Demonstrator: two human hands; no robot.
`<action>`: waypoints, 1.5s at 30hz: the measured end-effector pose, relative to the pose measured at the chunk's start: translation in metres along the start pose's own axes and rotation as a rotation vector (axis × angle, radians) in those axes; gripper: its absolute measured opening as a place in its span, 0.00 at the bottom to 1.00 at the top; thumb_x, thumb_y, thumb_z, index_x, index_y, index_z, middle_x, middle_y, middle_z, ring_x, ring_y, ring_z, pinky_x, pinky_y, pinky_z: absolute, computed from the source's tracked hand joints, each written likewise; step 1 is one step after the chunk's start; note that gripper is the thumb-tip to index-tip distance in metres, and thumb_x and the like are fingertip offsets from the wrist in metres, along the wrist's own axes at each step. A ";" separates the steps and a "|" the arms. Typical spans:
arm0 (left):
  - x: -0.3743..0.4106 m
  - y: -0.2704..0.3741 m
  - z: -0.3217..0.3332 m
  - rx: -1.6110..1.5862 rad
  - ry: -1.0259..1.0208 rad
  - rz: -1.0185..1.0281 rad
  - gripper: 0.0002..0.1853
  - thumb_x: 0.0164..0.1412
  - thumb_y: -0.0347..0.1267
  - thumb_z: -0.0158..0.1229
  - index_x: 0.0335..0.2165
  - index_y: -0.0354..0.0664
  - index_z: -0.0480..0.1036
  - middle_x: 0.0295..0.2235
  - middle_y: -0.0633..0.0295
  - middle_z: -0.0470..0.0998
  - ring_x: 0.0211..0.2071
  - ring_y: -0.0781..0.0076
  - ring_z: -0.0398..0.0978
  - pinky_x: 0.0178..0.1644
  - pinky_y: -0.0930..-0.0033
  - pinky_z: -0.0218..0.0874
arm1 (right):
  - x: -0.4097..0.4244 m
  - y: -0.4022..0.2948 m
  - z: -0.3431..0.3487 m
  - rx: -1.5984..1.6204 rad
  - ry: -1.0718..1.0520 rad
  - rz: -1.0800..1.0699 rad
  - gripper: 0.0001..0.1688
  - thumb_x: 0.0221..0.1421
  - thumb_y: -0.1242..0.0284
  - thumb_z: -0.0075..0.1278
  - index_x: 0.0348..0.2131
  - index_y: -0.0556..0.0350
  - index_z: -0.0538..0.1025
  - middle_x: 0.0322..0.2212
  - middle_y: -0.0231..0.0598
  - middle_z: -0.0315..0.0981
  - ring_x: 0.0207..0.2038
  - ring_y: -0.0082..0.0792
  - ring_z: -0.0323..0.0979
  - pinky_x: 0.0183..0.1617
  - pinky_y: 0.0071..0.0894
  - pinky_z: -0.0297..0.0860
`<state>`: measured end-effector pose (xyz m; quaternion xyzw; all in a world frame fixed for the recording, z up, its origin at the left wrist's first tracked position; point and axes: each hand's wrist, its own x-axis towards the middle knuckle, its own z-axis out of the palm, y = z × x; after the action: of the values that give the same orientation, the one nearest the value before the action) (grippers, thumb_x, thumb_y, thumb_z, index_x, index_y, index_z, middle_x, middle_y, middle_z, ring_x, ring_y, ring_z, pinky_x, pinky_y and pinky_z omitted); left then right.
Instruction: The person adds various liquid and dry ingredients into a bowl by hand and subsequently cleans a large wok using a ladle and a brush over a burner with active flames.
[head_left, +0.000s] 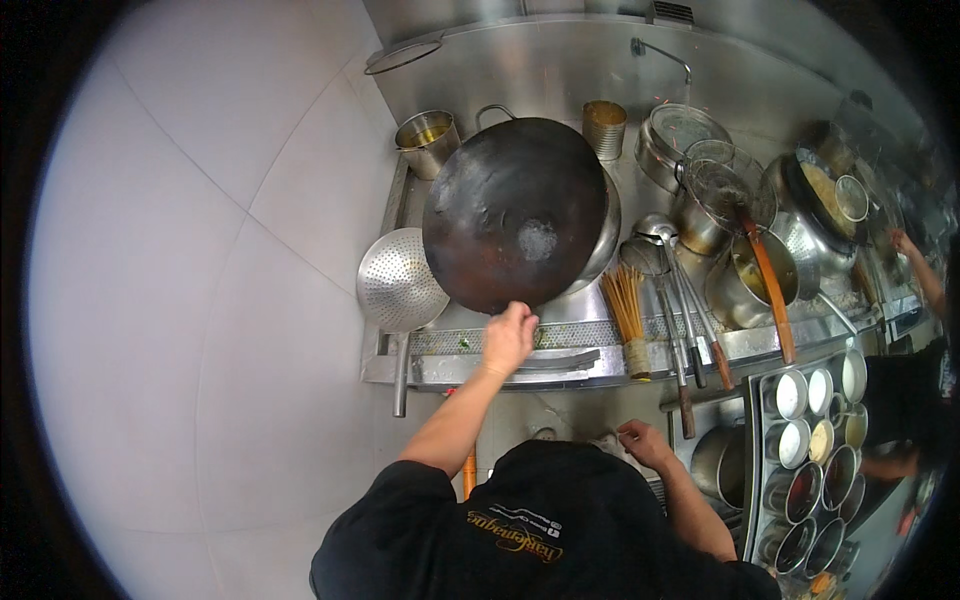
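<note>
My left hand (511, 339) grips the near rim of a large blackened wok (517, 214). The wok sits tilted over a steel round vessel or ring (606, 240), which shows only at its right side. A pale worn patch marks the wok's dark surface; whether this is its inside or underside, I cannot tell. My right hand (646, 444) hangs low in front of the range, fingers loosely bent, with nothing visible in it. Left of the wok lies a perforated steel strainer (401, 277), its handle reaching past the range's front edge. A bamboo wok brush (628, 319) rests to the right.
Ladles (660, 229) and a wooden-handled wire skimmer (727, 191) lie right, some handles overhanging the edge. A tap (686, 71) runs over a steel pot (679, 135). Behind stand an oil pot (427, 142) and a ridged can (604, 127). Seasoning tins (795, 442) stand right; another person's arm (926, 274) shows beyond.
</note>
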<state>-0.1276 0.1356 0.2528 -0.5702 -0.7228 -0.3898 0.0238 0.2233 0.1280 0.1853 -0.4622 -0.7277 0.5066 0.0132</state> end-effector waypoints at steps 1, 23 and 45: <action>0.010 -0.001 -0.014 -0.060 0.033 -0.037 0.11 0.54 0.34 0.58 0.32 0.43 0.66 0.21 0.54 0.73 0.23 0.53 0.73 0.27 0.58 0.63 | -0.003 0.005 -0.002 -0.025 0.030 -0.036 0.16 0.53 0.68 0.50 0.39 0.59 0.73 0.26 0.42 0.76 0.27 0.32 0.75 0.33 0.31 0.69; 0.170 -0.009 -0.149 -0.396 0.043 -0.202 0.08 0.49 0.28 0.65 0.24 0.41 0.71 0.20 0.71 0.72 0.23 0.84 0.65 0.27 0.78 0.58 | -0.025 0.091 0.028 0.147 0.111 0.377 0.15 0.48 0.63 0.48 0.31 0.53 0.78 0.30 0.46 0.77 0.33 0.41 0.76 0.38 0.37 0.70; 0.048 0.039 0.008 -0.245 -0.226 0.326 0.20 0.49 0.32 0.58 0.42 0.36 0.67 0.42 0.48 0.71 0.44 0.49 0.68 0.48 0.56 0.60 | -0.045 0.264 0.087 -0.954 -0.164 -0.106 0.16 0.39 0.64 0.54 0.30 0.52 0.76 0.31 0.38 0.76 0.39 0.41 0.75 0.37 0.39 0.72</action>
<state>-0.1080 0.1802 0.2912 -0.7180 -0.5666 -0.3991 -0.0639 0.3804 0.0491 -0.0344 -0.3375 -0.9000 0.1499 -0.2316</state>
